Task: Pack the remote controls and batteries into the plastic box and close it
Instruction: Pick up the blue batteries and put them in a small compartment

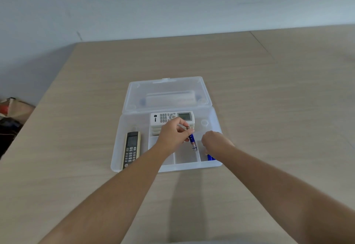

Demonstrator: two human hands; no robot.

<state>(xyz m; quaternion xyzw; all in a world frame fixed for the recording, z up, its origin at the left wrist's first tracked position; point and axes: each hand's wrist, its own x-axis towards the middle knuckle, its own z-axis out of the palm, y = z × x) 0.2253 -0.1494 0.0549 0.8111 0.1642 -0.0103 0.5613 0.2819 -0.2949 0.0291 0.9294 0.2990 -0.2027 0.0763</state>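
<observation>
Head cam: clear plastic box [117, 147] sits mid-table on a light wood table [269, 99], its lid [167, 94] swung back & lying open toward the wall. Inside, far side, a stack of white remotes [171, 118] lies crosswise, top one w/ keypad and small screen facing up. In the left compartment a dark remote w/ beige edge [131, 148] lies lengthwise, screen end away from the person. Near side of the box is split into small compartments by dividers. Left hand [172, 135] is over the box centre, thumb & fingertips pinching the top end of a blue battery [192, 140], which hangs tilted, lower end over the middle small compartment; can't tell if it touches the floor of it. Right hand [215, 141] reaches down into the right small compartment, fingers curled under & hidden, so can't tell if it grips anything; something blue [211, 157] shows just below it in that compartment, prob. more batteries but too hidden to say. Both forearms bare. At the far left edge, off the table, some dark & red-beige clutter [9, 113], unclear.
</observation>
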